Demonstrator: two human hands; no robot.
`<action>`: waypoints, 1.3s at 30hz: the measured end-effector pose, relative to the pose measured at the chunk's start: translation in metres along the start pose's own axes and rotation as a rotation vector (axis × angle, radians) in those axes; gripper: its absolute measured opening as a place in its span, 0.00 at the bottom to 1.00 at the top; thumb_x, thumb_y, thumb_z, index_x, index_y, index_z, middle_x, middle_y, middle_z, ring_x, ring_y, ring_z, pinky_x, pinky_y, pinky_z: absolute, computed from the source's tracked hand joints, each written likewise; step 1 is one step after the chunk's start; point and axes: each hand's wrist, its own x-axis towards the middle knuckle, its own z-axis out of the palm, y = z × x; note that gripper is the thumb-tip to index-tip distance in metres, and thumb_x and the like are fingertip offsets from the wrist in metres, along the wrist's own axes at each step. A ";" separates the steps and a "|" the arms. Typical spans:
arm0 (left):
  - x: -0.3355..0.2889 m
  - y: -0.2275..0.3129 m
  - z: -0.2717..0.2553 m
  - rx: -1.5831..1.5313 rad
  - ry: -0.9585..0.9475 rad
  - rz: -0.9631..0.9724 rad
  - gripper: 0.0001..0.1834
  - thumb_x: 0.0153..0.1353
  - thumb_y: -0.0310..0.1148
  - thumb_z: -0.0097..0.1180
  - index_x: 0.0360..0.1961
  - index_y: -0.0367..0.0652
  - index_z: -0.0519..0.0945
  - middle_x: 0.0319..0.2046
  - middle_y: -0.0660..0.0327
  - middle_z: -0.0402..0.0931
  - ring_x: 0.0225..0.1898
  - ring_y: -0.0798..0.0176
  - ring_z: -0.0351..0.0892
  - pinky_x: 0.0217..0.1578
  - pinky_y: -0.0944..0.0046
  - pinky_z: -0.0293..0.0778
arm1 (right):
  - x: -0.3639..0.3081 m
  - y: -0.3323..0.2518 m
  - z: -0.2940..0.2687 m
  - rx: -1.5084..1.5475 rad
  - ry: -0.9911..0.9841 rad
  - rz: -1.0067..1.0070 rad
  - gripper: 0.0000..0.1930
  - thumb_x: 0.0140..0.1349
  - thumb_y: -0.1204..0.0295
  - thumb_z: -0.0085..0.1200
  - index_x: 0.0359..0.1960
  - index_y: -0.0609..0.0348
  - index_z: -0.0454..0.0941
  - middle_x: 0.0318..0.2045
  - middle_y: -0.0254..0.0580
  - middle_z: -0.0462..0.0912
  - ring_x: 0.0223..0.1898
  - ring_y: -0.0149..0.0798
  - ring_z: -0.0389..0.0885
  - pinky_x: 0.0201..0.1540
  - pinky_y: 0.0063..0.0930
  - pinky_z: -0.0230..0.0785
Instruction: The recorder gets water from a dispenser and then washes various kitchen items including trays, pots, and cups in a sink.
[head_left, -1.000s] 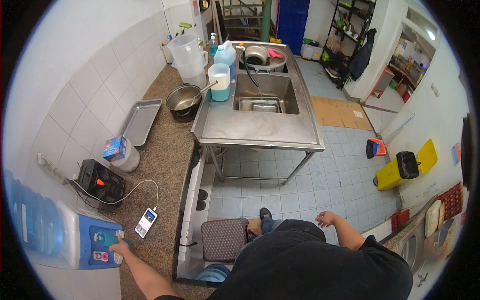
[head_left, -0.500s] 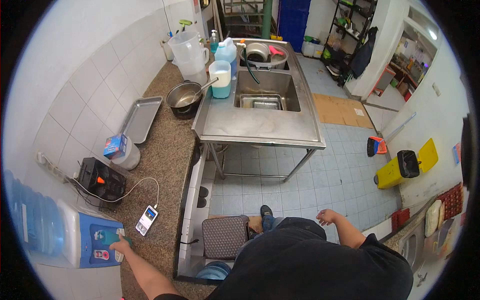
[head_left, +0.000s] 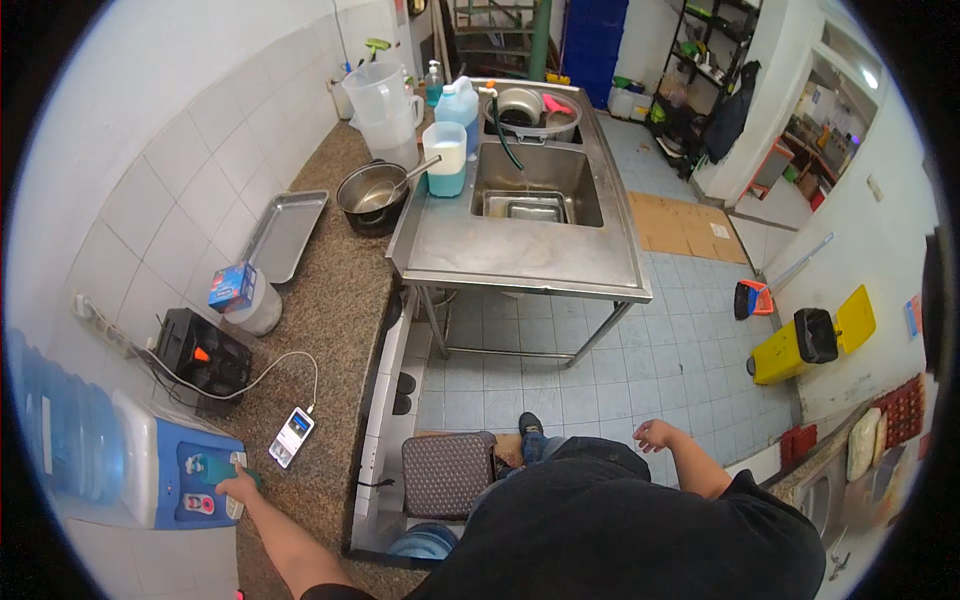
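Note:
On the left, a blue-and-white water dispenser (head_left: 160, 470) stands with a large blue water jug (head_left: 70, 440) on it. My left hand (head_left: 238, 486) reaches to its front and is closed around a translucent teal container (head_left: 218, 470) by the taps. A red tap (head_left: 200, 503) shows beside the container; the container's exact kind is unclear. My right hand (head_left: 653, 435) hangs in the air at my right side, fingers loosely bent and partly apart, with nothing in it. A lit phone (head_left: 291, 437) with a white cable lies on the granite counter near my left hand.
Along the counter (head_left: 330, 340) stand a black appliance (head_left: 205, 352), a white tub with a blue box (head_left: 233, 287), a metal tray (head_left: 287, 237) and a pot (head_left: 370, 200). A steel sink table (head_left: 520, 255) stands ahead. Right: a yellow bin (head_left: 785, 355). Below: a patterned stool (head_left: 447, 478).
The view has shifted very slightly. My left hand stays at the dispenser on the teal container, and my right hand keeps nearly the same place.

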 end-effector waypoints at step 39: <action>-0.050 0.059 -0.059 0.021 -0.059 -0.196 0.40 0.53 0.38 0.68 0.54 0.33 0.53 0.53 0.35 0.68 0.55 0.37 0.71 0.55 0.47 0.69 | 0.015 0.005 -0.019 -0.060 -0.071 -0.226 0.15 0.67 0.64 0.51 0.47 0.62 0.76 0.37 0.43 0.82 0.36 0.40 0.81 0.36 0.33 0.75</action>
